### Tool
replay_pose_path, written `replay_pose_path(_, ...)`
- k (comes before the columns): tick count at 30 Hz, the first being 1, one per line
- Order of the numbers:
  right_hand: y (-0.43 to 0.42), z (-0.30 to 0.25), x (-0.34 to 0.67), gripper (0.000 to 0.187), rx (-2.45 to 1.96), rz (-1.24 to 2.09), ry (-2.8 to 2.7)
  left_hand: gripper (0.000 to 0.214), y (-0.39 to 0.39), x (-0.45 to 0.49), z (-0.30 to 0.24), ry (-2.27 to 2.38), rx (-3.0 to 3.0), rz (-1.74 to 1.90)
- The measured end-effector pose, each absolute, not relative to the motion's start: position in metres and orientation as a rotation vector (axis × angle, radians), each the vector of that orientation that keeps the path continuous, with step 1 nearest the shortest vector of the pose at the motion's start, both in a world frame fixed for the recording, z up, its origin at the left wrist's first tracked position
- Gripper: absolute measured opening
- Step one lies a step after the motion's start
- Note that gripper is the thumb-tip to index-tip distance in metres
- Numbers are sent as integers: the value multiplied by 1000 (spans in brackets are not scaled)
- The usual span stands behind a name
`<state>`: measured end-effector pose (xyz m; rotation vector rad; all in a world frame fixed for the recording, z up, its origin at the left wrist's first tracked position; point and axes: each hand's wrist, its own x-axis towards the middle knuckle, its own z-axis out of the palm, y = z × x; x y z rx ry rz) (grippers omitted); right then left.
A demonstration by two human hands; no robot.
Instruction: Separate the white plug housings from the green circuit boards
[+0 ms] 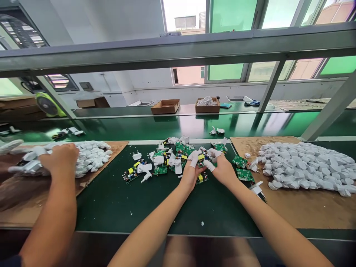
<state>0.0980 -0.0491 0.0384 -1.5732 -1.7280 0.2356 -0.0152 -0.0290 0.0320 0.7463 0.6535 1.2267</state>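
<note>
My left hand (191,168) and my right hand (222,167) meet at the middle of the green work surface, white covers on several fingertips. Between them they grip a small circuit board (201,157) with a yellow component on it; the fingers cover part of the board. Just below lies another circuit board (202,178). Left of my hands is a loose heap of green boards (160,170) with white plug parts (158,160) among them. To the right of my right hand, more green boards (244,175) and a white plug housing (258,189) rest near the cardboard's edge.
A large pile of white plastic parts (308,167) covers the right cardboard (294,213). On the left, a co-worker's hand (62,157) is over another white pile (93,155). Behind stand two cardboard boxes (165,106) under a metal frame rail (178,52).
</note>
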Motion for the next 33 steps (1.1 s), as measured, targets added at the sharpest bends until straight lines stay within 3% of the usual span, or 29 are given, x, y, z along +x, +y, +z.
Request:
replay_pose_path(5,-51,36,89,67,-1610,419,-1743,45,-26,-17,29,623,784,1196)
replay_pose_path(14,-45,37,105,63,-1342,232,-1891,40,-14,-33,28,717,1332,1163)
replay_pose_path(27,-43,31,105,55,-1388,-219,-2112,38,-19,-27,27,813,1078,1252)
replay_pose_path(33,-48,33,103,39,-1387,-337,-2164,37,-26,-22,28,740,1002,1278)
